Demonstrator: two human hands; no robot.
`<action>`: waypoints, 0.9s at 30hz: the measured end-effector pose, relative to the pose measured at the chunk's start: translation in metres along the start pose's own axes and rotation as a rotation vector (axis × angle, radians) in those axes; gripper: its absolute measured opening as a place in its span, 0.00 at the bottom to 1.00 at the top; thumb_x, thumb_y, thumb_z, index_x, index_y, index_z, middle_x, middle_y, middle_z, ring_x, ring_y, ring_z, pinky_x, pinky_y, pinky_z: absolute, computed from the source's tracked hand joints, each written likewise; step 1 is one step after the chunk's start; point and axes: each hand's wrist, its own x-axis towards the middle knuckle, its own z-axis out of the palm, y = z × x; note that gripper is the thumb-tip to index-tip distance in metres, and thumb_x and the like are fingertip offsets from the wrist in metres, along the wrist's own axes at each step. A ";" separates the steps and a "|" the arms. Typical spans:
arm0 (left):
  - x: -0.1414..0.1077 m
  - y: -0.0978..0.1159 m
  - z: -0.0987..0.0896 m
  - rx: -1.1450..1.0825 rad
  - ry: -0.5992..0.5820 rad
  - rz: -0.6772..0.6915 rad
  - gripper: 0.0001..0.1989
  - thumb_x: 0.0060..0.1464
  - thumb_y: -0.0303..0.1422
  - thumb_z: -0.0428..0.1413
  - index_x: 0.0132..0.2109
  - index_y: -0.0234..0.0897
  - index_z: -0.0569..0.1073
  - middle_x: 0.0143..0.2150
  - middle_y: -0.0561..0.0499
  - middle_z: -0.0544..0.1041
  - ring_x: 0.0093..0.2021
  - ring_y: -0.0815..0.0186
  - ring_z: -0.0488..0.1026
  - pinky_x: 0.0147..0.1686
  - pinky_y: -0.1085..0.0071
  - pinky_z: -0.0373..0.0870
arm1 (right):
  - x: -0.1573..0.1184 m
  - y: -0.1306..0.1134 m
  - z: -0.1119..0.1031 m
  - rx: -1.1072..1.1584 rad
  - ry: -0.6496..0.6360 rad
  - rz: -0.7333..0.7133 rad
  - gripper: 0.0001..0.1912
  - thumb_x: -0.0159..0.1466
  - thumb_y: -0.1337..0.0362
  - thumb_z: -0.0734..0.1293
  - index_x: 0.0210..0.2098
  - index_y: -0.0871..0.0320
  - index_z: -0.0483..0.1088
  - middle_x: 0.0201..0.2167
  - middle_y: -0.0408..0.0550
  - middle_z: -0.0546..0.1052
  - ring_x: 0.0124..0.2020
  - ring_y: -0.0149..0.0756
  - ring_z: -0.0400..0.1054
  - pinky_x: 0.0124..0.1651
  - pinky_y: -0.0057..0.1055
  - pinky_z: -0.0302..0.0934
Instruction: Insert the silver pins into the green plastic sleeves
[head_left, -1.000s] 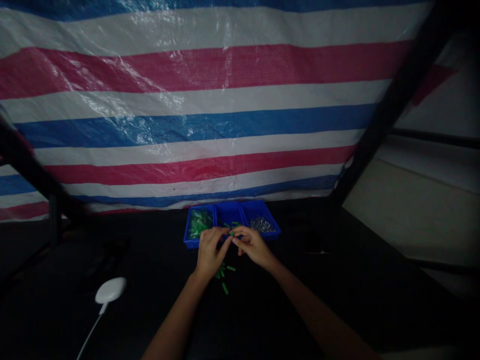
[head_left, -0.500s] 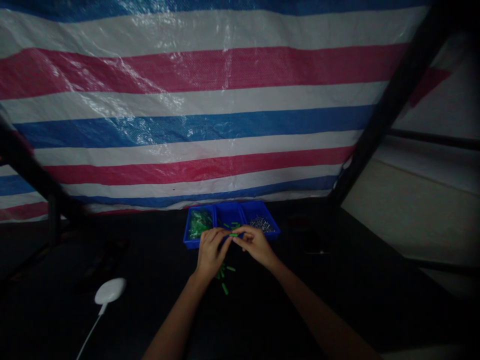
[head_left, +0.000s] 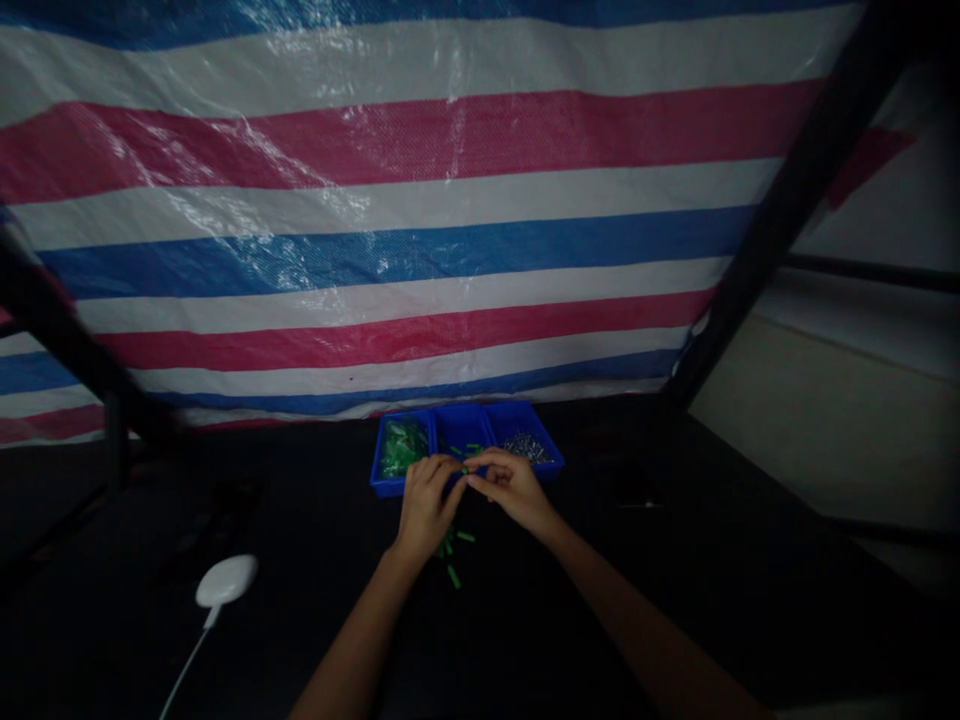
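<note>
A striped tarpaulin in red, white and blue is hung behind a dark table; on the table a blue three-compartment tray is placed, with green pieces in its left compartment and metal fasteners in its right; the left hand and right hand are held together over the tray's front edge, little changed from the earlier frame; a small green piece appears pinched between the closed fingers of both hands; loose green pieces are scattered on the table just below the hands.

both bare hands close together, fingertips meeting, forearms angled inward
</note>
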 end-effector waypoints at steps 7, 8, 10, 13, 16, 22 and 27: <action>-0.001 0.000 0.000 0.026 -0.010 0.003 0.06 0.57 0.33 0.50 0.40 0.38 0.69 0.40 0.49 0.72 0.41 0.63 0.66 0.40 0.64 0.59 | -0.001 0.000 0.001 -0.093 0.004 -0.066 0.11 0.54 0.57 0.68 0.34 0.58 0.73 0.31 0.45 0.70 0.18 0.22 0.56 0.18 0.22 0.51; -0.001 0.000 0.000 0.036 -0.016 0.010 0.06 0.56 0.33 0.50 0.40 0.38 0.69 0.40 0.49 0.72 0.41 0.63 0.66 0.40 0.64 0.59 | -0.001 -0.001 0.001 -0.112 0.010 -0.073 0.11 0.54 0.57 0.68 0.33 0.58 0.73 0.31 0.45 0.70 0.18 0.22 0.56 0.18 0.22 0.51; -0.001 0.001 0.000 0.059 -0.033 0.028 0.06 0.56 0.33 0.50 0.41 0.38 0.69 0.41 0.48 0.72 0.41 0.62 0.66 0.40 0.64 0.59 | -0.001 -0.002 0.002 -0.154 0.019 -0.085 0.11 0.54 0.57 0.68 0.33 0.58 0.73 0.31 0.45 0.70 0.19 0.22 0.57 0.18 0.22 0.51; -0.001 0.002 -0.002 0.084 -0.047 0.048 0.07 0.56 0.33 0.50 0.41 0.38 0.69 0.41 0.48 0.71 0.41 0.62 0.66 0.40 0.64 0.59 | -0.002 -0.003 0.002 -0.203 0.023 -0.097 0.11 0.54 0.58 0.68 0.33 0.57 0.73 0.29 0.45 0.71 0.18 0.23 0.56 0.19 0.22 0.51; -0.001 0.003 -0.003 0.085 -0.042 0.045 0.07 0.56 0.33 0.50 0.40 0.39 0.70 0.41 0.48 0.71 0.41 0.62 0.66 0.40 0.64 0.59 | -0.002 -0.005 0.001 -0.236 0.040 -0.113 0.09 0.55 0.59 0.68 0.32 0.57 0.73 0.29 0.45 0.72 0.18 0.24 0.57 0.20 0.23 0.52; 0.000 0.004 -0.004 0.049 0.014 0.020 0.07 0.57 0.33 0.49 0.41 0.39 0.69 0.41 0.48 0.72 0.42 0.62 0.67 0.42 0.64 0.60 | 0.000 -0.008 -0.003 -0.305 0.091 -0.116 0.08 0.57 0.60 0.66 0.31 0.57 0.74 0.27 0.45 0.74 0.20 0.27 0.60 0.23 0.26 0.54; 0.001 0.004 -0.003 0.015 0.037 0.004 0.08 0.58 0.33 0.48 0.42 0.38 0.69 0.42 0.47 0.72 0.43 0.62 0.67 0.42 0.64 0.61 | 0.001 -0.006 -0.006 -0.328 0.101 -0.064 0.11 0.57 0.58 0.65 0.33 0.58 0.75 0.22 0.45 0.74 0.19 0.29 0.61 0.22 0.26 0.55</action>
